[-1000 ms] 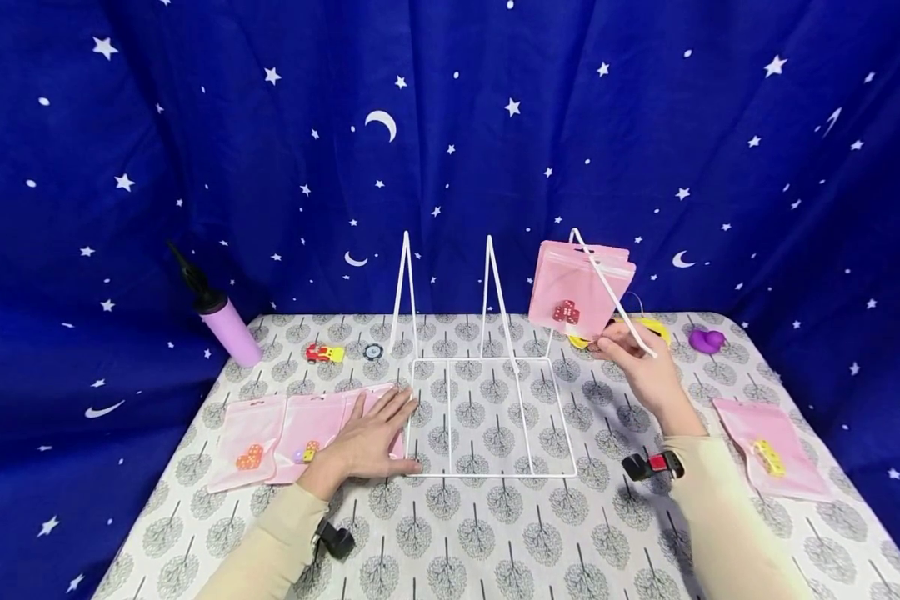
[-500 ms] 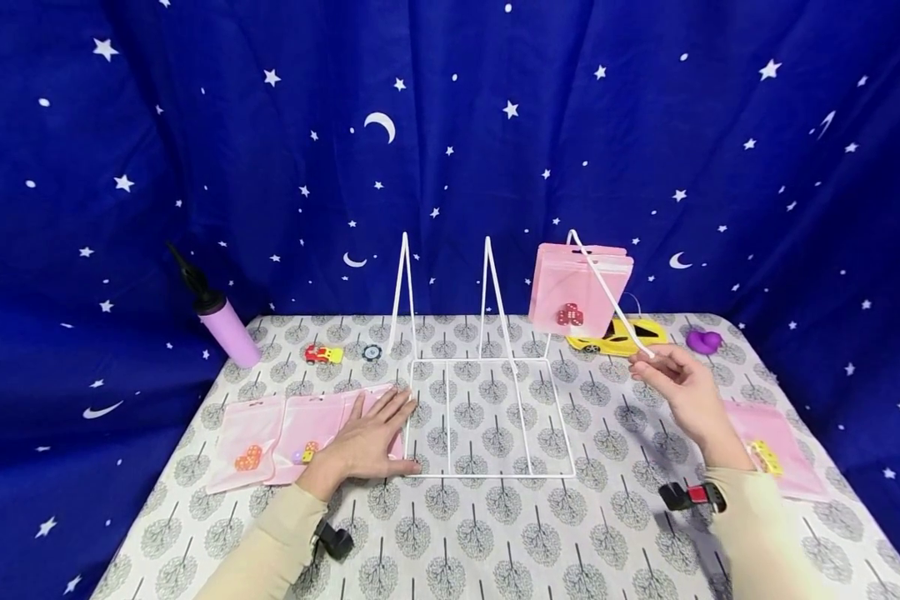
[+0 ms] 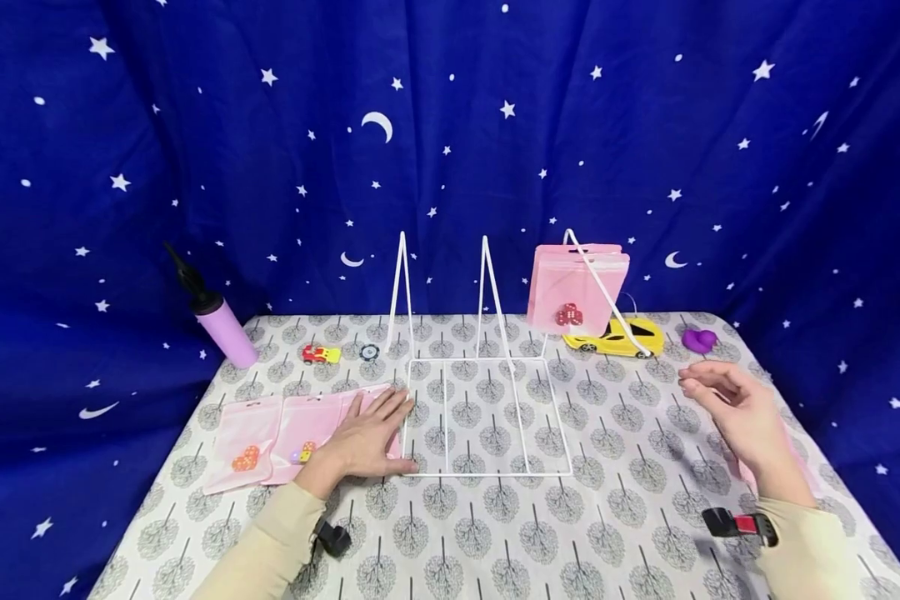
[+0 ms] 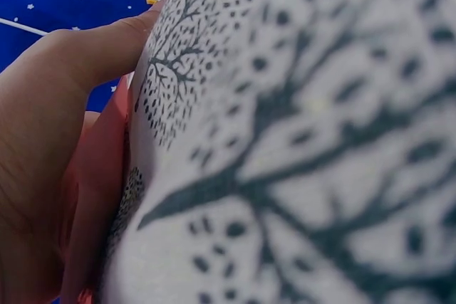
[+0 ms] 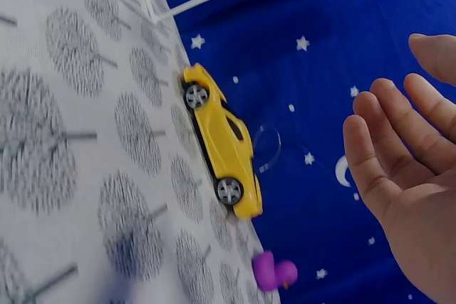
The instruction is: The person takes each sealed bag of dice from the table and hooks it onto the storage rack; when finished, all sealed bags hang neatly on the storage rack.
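Observation:
My left hand (image 3: 367, 437) lies with fingers spread on a pink zip bag (image 3: 352, 400) and the left edge of a white wire rack (image 3: 495, 475). Two more pink bags lie to its left, one with orange dice (image 3: 245, 458), the other with small yellow and purple pieces (image 3: 303, 452). From the rack's right prong hang pink bags (image 3: 547, 283); the front one shows red dice (image 3: 569, 314). My right hand (image 3: 742, 417), holding nothing, is raised right of the rack with relaxed fingers. It mostly hides a pink bag (image 3: 747, 477) on the table.
Behind the hanging bags stands a yellow toy car (image 3: 630, 337), with a purple rubber duck (image 3: 699, 340) to its right. At the back left are a lilac hand pump (image 3: 227, 333), a small red-and-yellow toy car (image 3: 321, 354) and a small wheel-like disc (image 3: 369, 352). A starry blue curtain (image 3: 450, 125) hangs behind.
My right hand has left the hanging bags, passed the prong's tip and moved right and toward me, over the pink bag there. The left hand has stayed in place.

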{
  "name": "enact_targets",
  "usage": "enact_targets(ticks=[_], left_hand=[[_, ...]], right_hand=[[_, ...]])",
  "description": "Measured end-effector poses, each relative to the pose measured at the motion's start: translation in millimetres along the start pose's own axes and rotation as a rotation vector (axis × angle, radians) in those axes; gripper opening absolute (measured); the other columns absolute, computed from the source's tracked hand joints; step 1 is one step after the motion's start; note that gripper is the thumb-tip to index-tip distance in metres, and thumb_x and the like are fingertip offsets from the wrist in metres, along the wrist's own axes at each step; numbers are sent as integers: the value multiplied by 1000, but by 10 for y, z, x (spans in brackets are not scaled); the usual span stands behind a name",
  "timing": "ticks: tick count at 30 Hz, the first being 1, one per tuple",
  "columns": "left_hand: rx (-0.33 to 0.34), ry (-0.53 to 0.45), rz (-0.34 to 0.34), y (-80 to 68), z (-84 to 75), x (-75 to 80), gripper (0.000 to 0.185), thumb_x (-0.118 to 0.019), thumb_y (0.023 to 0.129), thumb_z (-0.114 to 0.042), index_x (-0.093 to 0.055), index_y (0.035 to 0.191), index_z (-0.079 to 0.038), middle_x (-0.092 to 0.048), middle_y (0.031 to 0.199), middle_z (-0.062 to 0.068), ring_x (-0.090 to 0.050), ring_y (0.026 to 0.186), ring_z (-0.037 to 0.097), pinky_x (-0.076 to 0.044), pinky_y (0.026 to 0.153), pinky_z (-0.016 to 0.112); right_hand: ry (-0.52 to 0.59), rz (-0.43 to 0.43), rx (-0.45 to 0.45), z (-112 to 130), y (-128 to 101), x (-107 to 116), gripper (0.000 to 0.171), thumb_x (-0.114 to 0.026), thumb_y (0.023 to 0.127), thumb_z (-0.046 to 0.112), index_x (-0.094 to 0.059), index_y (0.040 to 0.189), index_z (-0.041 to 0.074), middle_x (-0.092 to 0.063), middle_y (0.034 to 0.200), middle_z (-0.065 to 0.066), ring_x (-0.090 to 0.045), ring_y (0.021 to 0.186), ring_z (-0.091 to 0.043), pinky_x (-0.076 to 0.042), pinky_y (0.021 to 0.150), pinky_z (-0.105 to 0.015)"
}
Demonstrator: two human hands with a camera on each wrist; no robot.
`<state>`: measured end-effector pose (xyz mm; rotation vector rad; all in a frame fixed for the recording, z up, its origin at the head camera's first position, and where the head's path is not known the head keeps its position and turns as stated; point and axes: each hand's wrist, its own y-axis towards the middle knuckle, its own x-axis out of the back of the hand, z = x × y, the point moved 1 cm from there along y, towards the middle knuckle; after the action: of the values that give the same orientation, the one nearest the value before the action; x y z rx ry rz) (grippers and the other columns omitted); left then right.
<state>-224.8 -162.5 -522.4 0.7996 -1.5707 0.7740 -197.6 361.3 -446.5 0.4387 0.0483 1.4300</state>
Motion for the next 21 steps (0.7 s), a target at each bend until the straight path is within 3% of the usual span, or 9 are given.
enact_targets(ticks=[9,21], left_hand=[[-18,10,16,-3,6,24,110,-45,75,-86,-19,157,-17,-10,165,3,-12,151,28,-9,118,65],[-8,8,111,28,29,95,123,-50,66,-90,-14,157,-16,-7,165,4,-11,151,29,-10,117,65]], right_hand=[[-278,-51,-34,-56,-160,319,30,-67,90,3,-59,118,-3,-69,97,27,-63,88,14,-45,78,0],[-406,-26,-57,-218,-269,587,29,-70,90,10,-62,117,6,-61,100,38,-57,85,22,-42,69,1]])
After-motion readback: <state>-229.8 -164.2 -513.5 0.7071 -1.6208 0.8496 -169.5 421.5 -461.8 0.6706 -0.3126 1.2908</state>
